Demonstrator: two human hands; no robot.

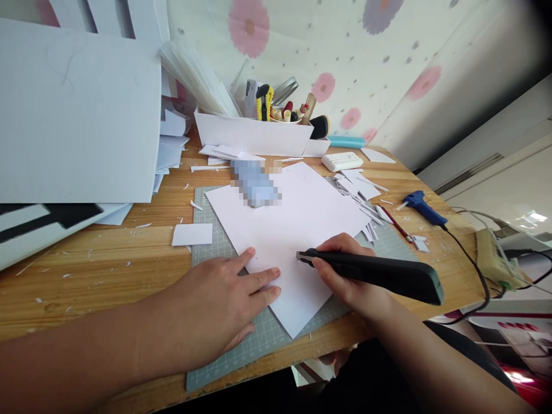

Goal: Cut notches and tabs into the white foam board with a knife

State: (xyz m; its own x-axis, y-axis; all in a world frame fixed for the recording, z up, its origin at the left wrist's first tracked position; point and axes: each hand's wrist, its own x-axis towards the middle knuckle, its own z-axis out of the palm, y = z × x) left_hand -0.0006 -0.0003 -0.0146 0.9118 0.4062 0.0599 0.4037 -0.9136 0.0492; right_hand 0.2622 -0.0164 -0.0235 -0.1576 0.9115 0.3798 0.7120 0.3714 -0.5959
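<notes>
A white sheet of board [276, 230] lies askew on a grey-green cutting mat [219, 351], with faint lines on its surface. My left hand [233, 293] rests flat with its fingers spread, fingertips on the sheet's left side. In my right hand [345, 270] is a black utility knife [379, 270], its handle slanting back to the right. The short blade tip meets the sheet near its middle. A pixelated pale blue object [256, 183] sits at the sheet's far edge; I cannot tell its kind.
Paper scraps [356, 184] lie right of the sheet, near a red pencil [394, 221] and a blue glue gun [425, 208] with its cord. Behind stands a white organizer box [254, 135] holding tools. Large white boards [77, 115] rise at left. A power strip [495, 259] is at right.
</notes>
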